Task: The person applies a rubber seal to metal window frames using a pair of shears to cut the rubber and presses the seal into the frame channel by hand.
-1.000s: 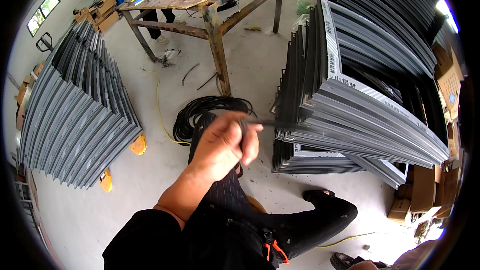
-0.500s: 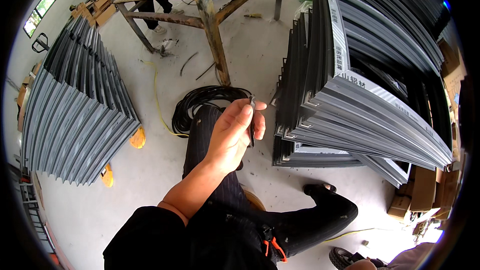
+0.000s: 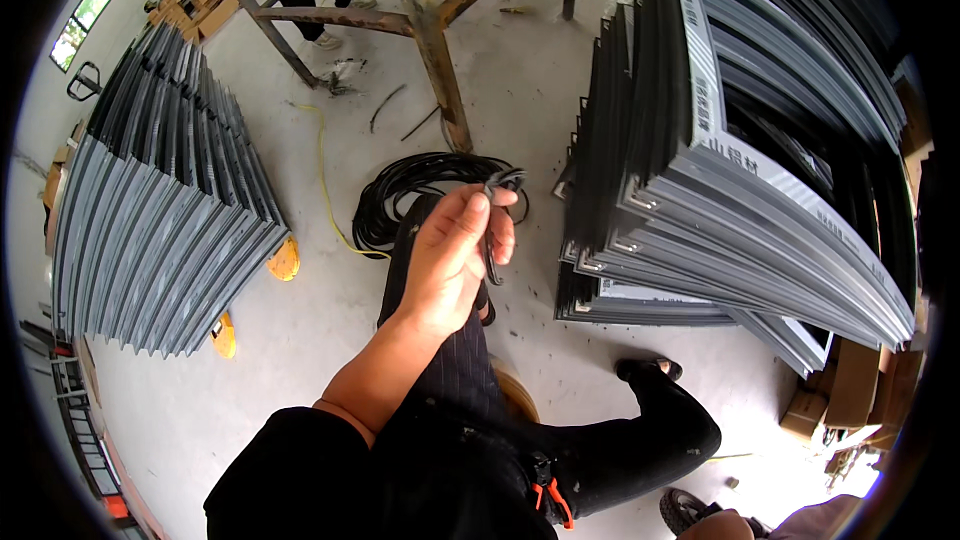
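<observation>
My left hand (image 3: 452, 262) is raised in front of my left knee, thumb and fingers pinched together. A thin black flexible strip (image 3: 493, 258) is held in it; one end curls over above the fingertips and the other hangs below them. Behind the hand, a coil of black strip or cord (image 3: 385, 202) lies on the floor below the table. No part of my right hand can be made out.
Stacked grey metal frames (image 3: 640, 210) stand close on the right, more grey frames (image 3: 160, 240) on the left. A worn table (image 3: 432, 50) is ahead. Orange-handled pliers (image 3: 552, 502) rest at my thigh. A yellow cord (image 3: 324, 170) crosses the floor; another person's legs (image 3: 310, 15) show behind the table.
The strip's upper end now bends over to the right above my fingers, and its lower part shows more clearly. My left hand has shifted slightly left, and the view has tilted a little.
</observation>
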The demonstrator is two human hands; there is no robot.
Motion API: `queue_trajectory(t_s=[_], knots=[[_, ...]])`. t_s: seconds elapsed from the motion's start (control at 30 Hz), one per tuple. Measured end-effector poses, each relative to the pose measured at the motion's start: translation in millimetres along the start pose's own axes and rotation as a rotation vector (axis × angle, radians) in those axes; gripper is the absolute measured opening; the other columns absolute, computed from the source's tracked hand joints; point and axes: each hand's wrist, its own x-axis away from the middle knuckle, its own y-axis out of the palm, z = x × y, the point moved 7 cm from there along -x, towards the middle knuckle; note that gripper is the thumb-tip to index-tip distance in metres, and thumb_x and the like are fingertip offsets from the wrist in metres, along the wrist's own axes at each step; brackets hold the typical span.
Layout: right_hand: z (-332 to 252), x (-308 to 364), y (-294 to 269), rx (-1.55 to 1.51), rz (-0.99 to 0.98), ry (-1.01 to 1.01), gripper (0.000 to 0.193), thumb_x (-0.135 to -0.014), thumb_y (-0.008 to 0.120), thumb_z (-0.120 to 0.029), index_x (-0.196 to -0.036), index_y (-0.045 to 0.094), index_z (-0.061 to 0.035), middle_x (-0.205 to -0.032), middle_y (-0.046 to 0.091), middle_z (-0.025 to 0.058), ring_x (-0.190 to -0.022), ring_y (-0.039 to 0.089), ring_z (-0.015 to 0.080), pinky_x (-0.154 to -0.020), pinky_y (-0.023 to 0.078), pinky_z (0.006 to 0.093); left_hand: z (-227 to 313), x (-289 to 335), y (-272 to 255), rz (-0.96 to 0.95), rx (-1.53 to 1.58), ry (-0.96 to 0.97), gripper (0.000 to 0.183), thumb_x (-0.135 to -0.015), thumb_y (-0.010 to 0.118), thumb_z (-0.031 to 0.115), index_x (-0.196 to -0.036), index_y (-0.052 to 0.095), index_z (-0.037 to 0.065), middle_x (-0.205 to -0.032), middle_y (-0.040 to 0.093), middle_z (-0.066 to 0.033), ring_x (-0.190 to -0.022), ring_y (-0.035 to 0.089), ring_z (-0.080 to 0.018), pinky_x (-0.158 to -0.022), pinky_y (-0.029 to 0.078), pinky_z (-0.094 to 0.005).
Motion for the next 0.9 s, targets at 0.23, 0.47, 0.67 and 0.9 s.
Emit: queue_trajectory(t_s=[0.23, 0.47, 0.67, 0.9], knots=[[7.0, 21.9, -2.8, -0.034, 0.018, -0.026, 0.04, -0.076, 0.075, -0.031, -0.094, 0.069, 0.0048, -0.07, 0.062, 0.0101, -0.058, 0.06, 0.0236, -0.052, 0.044, 0.0328, -16.8, 8.2, 24.7, -0.013, 0.056, 0.0, 0.026, -0.099, 0.051, 0.026, -0.106, 0.061, 0.003, -0.076, 0.056, -0.0025, -0.067, 0.049, -0.0111, -0.063, 0.04, -0.0248], [-6.3, 45.0, -6.9, -0.093, 0.012, -0.078, 0.041, -0.076, 0.075, -0.031, -0.094, 0.069, 0.0054, -0.069, 0.062, 0.01, -0.057, 0.06, 0.0229, -0.052, 0.043, 0.0325, -24.3, 11.5, 45.9, -0.066, 0.121, 0.001, 0.025, -0.098, 0.053, 0.025, -0.103, 0.063, 0.003, -0.075, 0.057, -0.0029, -0.066, 0.048, -0.0109, -0.063, 0.04, -0.0246], [-76.6, 48.8, -39.4, -0.226, -0.093, -0.452, 0.041, -0.076, 0.075, -0.031, -0.093, 0.069, 0.0059, -0.069, 0.062, 0.0098, -0.057, 0.06, 0.0224, -0.051, 0.043, 0.0322, -31.6, 2.1, 42.1, -0.045, 0.109, -0.06, 0.027, -0.097, 0.055, 0.026, -0.104, 0.062, 0.001, -0.074, 0.056, -0.0033, -0.066, 0.048, -0.0119, -0.063, 0.039, -0.0258], [-152.8, 8.2, -65.6, -0.388, -0.39, -1.011, 0.042, -0.076, 0.075, -0.032, -0.093, 0.069, 0.0064, -0.069, 0.062, 0.0097, -0.057, 0.06, 0.0217, -0.051, 0.043, 0.0318, -23.9, -39.6, 3.0, -0.003, 0.198, -0.067, 0.026, -0.097, 0.052, 0.026, -0.097, 0.063, 0.002, -0.082, 0.06, -0.0064, -0.066, 0.05, -0.0145, -0.059, 0.039, -0.0293]])
